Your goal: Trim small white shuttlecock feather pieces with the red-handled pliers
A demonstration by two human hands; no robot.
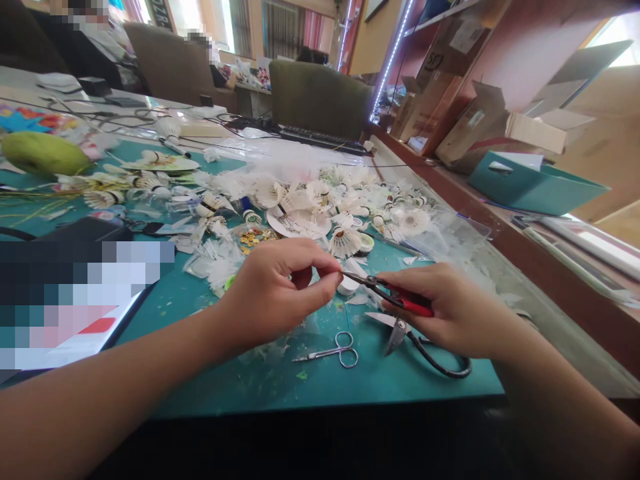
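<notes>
My right hand (445, 307) is closed round the red handles of a pair of long-nose pliers (383, 288). The jaws point left and meet the fingertips of my left hand (287, 287). Thumb and forefinger of that left hand are pinched together at the plier tips; whatever they hold is too small to make out. Below, small silver scissors (333, 351) lie on the green mat (240, 393). Larger black-handled scissors (425, 347) rest with blades spread, partly under my right hand. A white round piece (350, 277) sits behind the plier jaws.
Shuttlecocks (345, 241) and white feathers crowd the mat's far side, beside a dish of gold bits (255, 237). A pixelated screen (85, 307) stands at left, with a green fruit (45, 153) behind. A teal box (537, 183) is at right. Two people sit at the far left.
</notes>
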